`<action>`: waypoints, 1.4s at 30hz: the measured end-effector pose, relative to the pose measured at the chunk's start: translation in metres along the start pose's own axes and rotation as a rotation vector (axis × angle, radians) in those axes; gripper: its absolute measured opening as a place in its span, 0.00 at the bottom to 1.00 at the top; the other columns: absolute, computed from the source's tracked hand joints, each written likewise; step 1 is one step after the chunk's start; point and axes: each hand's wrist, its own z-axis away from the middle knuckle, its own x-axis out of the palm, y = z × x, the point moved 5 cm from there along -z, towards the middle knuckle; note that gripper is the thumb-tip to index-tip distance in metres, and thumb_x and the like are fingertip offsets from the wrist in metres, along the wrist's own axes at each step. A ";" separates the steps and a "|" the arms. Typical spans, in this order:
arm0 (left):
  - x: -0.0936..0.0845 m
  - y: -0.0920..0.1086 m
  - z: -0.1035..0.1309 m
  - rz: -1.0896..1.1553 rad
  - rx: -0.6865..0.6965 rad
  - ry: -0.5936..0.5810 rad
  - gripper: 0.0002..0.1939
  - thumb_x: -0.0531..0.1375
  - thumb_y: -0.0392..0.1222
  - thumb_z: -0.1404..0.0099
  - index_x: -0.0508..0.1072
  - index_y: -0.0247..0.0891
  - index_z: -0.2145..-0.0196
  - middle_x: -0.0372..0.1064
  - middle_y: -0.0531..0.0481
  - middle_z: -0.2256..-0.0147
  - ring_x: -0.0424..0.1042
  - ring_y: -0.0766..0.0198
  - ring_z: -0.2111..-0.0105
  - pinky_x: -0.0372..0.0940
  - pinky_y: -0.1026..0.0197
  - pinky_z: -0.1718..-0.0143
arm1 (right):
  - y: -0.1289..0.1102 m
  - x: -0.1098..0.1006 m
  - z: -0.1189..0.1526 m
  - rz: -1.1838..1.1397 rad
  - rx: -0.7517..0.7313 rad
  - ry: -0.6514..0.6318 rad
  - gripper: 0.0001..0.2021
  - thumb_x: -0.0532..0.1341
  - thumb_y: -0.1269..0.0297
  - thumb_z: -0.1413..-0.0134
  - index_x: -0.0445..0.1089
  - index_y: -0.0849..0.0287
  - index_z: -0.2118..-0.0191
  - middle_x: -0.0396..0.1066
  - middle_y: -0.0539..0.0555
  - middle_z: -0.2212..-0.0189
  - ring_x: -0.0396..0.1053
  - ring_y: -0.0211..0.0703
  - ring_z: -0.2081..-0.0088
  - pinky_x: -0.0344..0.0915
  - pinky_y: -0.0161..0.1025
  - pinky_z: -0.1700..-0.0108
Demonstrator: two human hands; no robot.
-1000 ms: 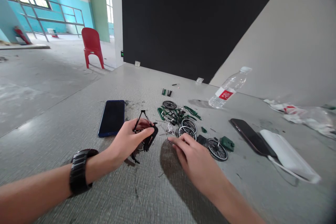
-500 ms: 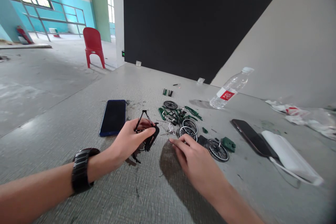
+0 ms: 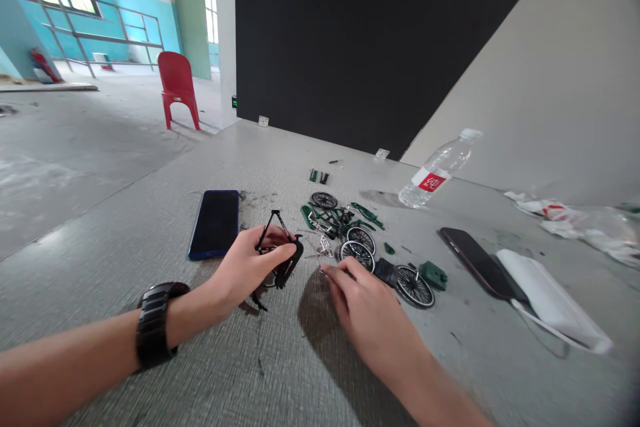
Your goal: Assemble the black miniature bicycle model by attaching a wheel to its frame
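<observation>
My left hand (image 3: pixel 257 257) is closed around a black model bicycle frame (image 3: pixel 287 265), thumb across its front, just above the table. My right hand (image 3: pixel 360 290) pinches a tiny silvery part at its fingertips; its kind is too small to make out. Close beyond those fingertips lies a silver metal piece (image 3: pixel 326 247). Past my right hand are spoked model wheels (image 3: pixel 361 238), one of them (image 3: pixel 415 287) beside a black bag-like piece (image 3: pixel 386 271). A green model bicycle frame (image 3: pixel 340 219) and a green block-shaped part (image 3: pixel 434 275) lie among them.
A blue-edged phone (image 3: pixel 215 223) lies left of my left hand. On the right are a dark phone (image 3: pixel 475 260), a white power bank (image 3: pixel 550 300) with a cable, and a tilted-looking water bottle (image 3: pixel 440 170). Two small green pieces (image 3: pixel 319 177) lie farther back.
My right hand has shifted very slightly left, still pinching the tiny part. The left hand holds the black frame in the same place.
</observation>
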 end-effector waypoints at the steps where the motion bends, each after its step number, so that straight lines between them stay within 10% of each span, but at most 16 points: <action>1: 0.000 0.000 0.000 -0.002 0.000 0.000 0.09 0.62 0.45 0.41 0.75 0.36 0.68 0.74 0.49 0.68 0.72 0.61 0.66 0.64 0.61 0.62 | 0.000 0.000 0.000 0.005 0.002 0.002 0.16 0.50 0.75 0.38 0.72 0.61 0.52 0.70 0.57 0.62 0.72 0.43 0.67 0.68 0.40 0.64; 34: 0.000 0.005 0.002 -0.008 -0.011 0.000 0.07 0.61 0.43 0.41 0.75 0.37 0.69 0.74 0.49 0.70 0.72 0.62 0.68 0.65 0.61 0.65 | 0.008 -0.006 0.003 -0.062 0.019 0.059 0.19 0.49 0.75 0.38 0.74 0.58 0.51 0.71 0.57 0.63 0.73 0.42 0.68 0.68 0.39 0.66; 42: 0.001 0.004 0.000 -0.061 0.071 -0.058 0.07 0.61 0.43 0.38 0.75 0.37 0.66 0.76 0.47 0.66 0.74 0.60 0.64 0.67 0.59 0.60 | -0.009 -0.038 -0.002 -0.223 0.035 0.183 0.16 0.49 0.67 0.32 0.73 0.58 0.53 0.72 0.57 0.61 0.72 0.42 0.65 0.69 0.39 0.64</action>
